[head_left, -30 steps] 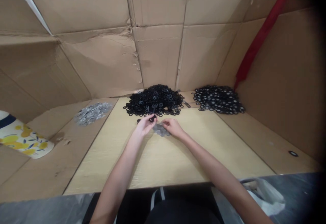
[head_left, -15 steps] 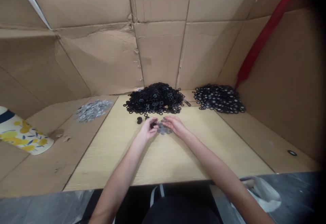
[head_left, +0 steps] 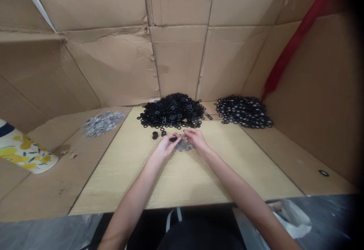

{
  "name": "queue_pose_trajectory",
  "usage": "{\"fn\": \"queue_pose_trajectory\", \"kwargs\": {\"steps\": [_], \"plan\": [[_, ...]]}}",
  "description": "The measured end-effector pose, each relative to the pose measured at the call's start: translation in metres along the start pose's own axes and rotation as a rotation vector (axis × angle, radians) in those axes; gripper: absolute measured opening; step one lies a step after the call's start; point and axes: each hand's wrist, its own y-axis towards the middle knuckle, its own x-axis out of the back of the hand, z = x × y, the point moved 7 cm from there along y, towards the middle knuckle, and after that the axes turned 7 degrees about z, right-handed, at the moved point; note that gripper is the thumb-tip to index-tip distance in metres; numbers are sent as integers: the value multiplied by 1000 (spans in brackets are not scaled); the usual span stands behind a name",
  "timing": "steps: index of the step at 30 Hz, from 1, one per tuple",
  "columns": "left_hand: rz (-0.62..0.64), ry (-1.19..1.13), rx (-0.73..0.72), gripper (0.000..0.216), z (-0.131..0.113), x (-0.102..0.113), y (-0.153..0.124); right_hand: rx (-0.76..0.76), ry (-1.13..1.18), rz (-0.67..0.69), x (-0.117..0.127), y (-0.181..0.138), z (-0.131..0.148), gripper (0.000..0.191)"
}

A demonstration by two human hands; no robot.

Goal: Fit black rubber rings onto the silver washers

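Observation:
My left hand [head_left: 167,145] holds a black ring [head_left: 173,139] between thumb and fingers; whether it is one ring or a small stack I cannot tell. Close beside it, my right hand [head_left: 196,139] pinches a small grey disc [head_left: 184,132] at the fingertips, partly hidden. Beneath both hands lies a loose cluster of translucent grey discs [head_left: 182,147] on the pale board. Two short stacks of black rings [head_left: 155,135] stand left of my left hand. Just beyond the hands rises a large heap of black rings [head_left: 173,110].
Black rings with pale centres [head_left: 243,111] are heaped at back right. Silvery discs [head_left: 104,123] lie piled at left, near a floral bottle [head_left: 28,151]. A small cutter-like tool [head_left: 208,116] lies between the dark heaps. One ring [head_left: 323,173] lies far right. Cardboard walls [head_left: 182,60] enclose the table.
My left hand has turned, its fingers straighter, and the black ring has shifted slightly right. My right fingertips have drawn together, a little further right.

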Motion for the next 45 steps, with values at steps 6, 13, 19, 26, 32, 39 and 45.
{"fn": "queue_pose_trajectory", "kwargs": {"steps": [6, 13, 19, 26, 32, 39, 45], "plan": [[-42, 102, -52, 16, 4, 7, 1, -15, -46, 6, 2, -1, 1, 29], [21, 269, -70, 17, 12, 0, -1, -9, -27, -14, 8, 2, -1, 28], [-22, 328, -62, 16, 12, 3, -3, 102, -317, -7, 7, 5, 3, 22], [17, 485, 61, 12, 18, 4, -5, 204, -942, 277, -19, 9, 10, 19], [35, 542, 130, 12, 9, 11, -9, 245, -1297, 302, -48, 32, 24, 19], [89, 509, 164, 9, 10, 8, -12, 310, -1400, 676, -110, 61, 5, 42], [126, 492, 182, 7, 17, 5, -15, 306, -1396, 683, -110, 76, 15, 31]]}}
